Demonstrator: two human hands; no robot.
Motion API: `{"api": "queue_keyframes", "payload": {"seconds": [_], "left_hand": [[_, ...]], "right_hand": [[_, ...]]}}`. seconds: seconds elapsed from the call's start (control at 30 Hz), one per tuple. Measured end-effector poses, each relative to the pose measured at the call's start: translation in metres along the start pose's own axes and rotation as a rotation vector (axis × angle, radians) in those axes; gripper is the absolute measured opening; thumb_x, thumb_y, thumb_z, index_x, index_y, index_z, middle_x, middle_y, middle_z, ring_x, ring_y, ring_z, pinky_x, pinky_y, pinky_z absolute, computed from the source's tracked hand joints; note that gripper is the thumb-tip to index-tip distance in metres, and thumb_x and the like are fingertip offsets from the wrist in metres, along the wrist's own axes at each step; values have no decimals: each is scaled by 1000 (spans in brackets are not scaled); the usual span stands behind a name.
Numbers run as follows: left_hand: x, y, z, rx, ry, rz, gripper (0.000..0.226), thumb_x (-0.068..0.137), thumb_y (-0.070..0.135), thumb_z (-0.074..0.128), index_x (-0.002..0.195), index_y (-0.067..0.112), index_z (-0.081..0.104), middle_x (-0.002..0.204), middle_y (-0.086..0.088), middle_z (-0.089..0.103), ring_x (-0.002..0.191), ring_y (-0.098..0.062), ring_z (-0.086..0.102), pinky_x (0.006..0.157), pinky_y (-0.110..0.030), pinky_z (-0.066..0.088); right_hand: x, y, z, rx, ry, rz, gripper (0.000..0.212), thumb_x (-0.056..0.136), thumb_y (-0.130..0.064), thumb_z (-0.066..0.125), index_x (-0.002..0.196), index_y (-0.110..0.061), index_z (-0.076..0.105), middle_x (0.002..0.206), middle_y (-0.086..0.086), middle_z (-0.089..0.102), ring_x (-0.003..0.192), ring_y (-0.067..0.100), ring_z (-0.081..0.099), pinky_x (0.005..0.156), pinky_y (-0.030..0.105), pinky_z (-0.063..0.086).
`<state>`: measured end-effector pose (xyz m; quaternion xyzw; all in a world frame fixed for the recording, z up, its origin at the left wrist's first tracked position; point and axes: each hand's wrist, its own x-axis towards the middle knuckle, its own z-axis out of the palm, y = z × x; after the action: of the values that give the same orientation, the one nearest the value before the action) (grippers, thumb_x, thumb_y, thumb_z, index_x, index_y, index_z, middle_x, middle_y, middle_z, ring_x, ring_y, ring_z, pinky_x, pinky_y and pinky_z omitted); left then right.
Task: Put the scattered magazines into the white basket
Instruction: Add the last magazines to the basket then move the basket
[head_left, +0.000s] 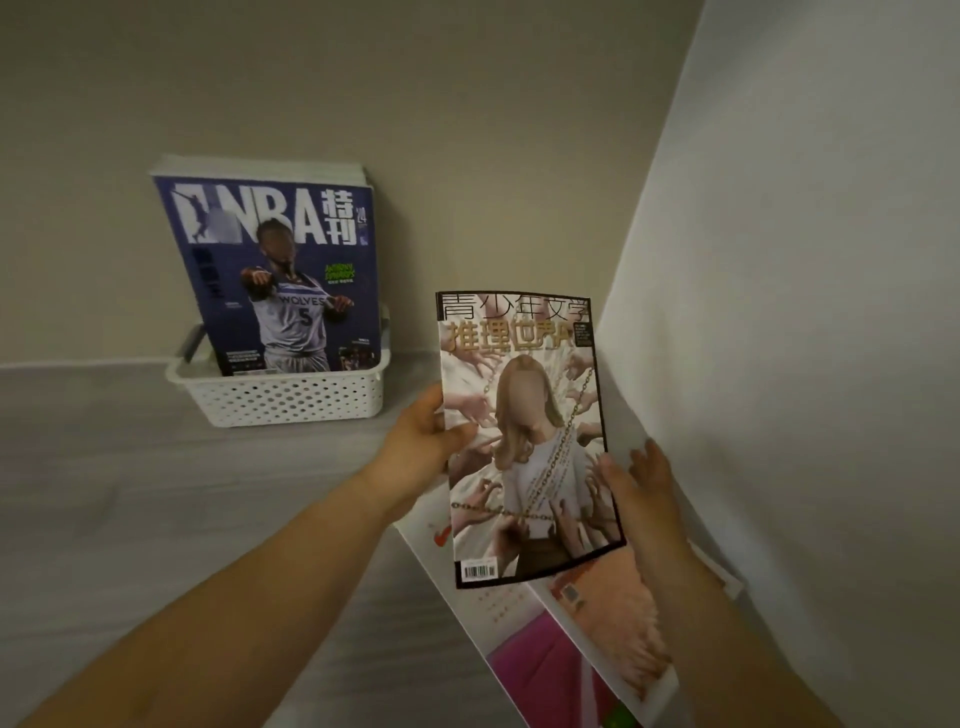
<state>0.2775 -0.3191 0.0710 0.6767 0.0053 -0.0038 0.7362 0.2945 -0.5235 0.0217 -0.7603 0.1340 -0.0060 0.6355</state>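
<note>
A white perforated basket (291, 397) stands against the back wall, left of centre. Several magazines stand upright in it, a blue NBA magazine (280, 270) at the front. I hold a magazine with a chained-figure cover (524, 436) upright in the air, right of the basket. My left hand (426, 441) grips its left edge, thumb on the cover. My right hand (644, 478) touches its right edge with straight fingers. Beneath it, more magazines lie flat: a white and pink one (524, 654) and an orange one (623, 618).
The grey surface (130, 493) runs from the basket toward me on the left. A white wall (805, 312) closes off the right side, right beside the lying magazines. The beige back wall (467, 130) stands behind the basket.
</note>
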Motion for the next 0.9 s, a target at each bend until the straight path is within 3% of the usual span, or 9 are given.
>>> {"api": "queue_keyframes", "payload": {"seconds": [0.1,0.17,0.23,0.37,0.43,0.53,0.63,0.77,0.9], "left_hand": [[-15,20,-42,-1,3,30,30,83,-9,46,73,19,53,91,13,60,60,7,63,48,-11,48],[-25,30,-70,15,12,56,28,83,-8,48,74,18,54,91,15,61,61,6,64,48,-11,49],[-31,40,-98,54,47,93,28,83,-7,49,74,20,55,89,16,61,64,5,65,51,-12,50],[-32,57,-148,198,197,196,33,80,-9,51,72,23,56,85,8,61,75,-2,59,59,-10,50],[-27,66,-170,201,256,238,32,79,-14,49,71,17,55,83,3,60,69,0,61,55,-6,49],[-12,81,-195,223,316,282,29,79,-16,48,72,12,55,78,5,59,57,11,61,50,-2,45],[12,93,-219,256,397,324,21,80,-14,48,85,3,58,75,8,59,52,13,59,50,0,43],[48,100,-245,283,472,369,20,81,-12,47,94,-5,60,77,9,58,51,16,57,51,0,43],[79,83,-264,282,488,312,21,81,-13,46,96,-8,60,92,-3,60,51,15,57,53,0,44]], "right_hand": [[4,-20,24,89,-311,71,63,85,-18,56,138,-22,23,129,7,52,111,22,54,89,32,42],[2,-33,47,90,-489,24,34,85,-10,53,117,-21,49,109,6,67,96,19,64,77,29,51],[0,-47,73,97,-576,-13,23,85,-4,51,93,-23,61,84,0,74,80,14,69,65,23,55],[-3,-77,124,-100,-558,-124,32,83,-5,55,68,-29,70,68,-17,71,66,1,64,57,14,49],[-6,-92,148,-198,-528,-210,31,81,-4,59,62,-28,67,59,-21,68,63,-4,61,58,10,46],[-4,-117,178,-213,-480,-343,30,79,3,58,63,-22,62,37,-24,56,43,-13,51,44,1,35],[6,-143,203,-164,-430,-443,21,79,4,58,92,-9,67,45,-30,58,44,-17,51,43,-1,34],[29,-162,238,-161,-329,-489,18,79,3,59,80,-12,69,49,-27,59,45,-18,52,42,0,37],[52,-153,263,-217,-296,-484,20,79,4,58,97,0,66,71,-10,62,47,-12,55,43,0,38]]}}
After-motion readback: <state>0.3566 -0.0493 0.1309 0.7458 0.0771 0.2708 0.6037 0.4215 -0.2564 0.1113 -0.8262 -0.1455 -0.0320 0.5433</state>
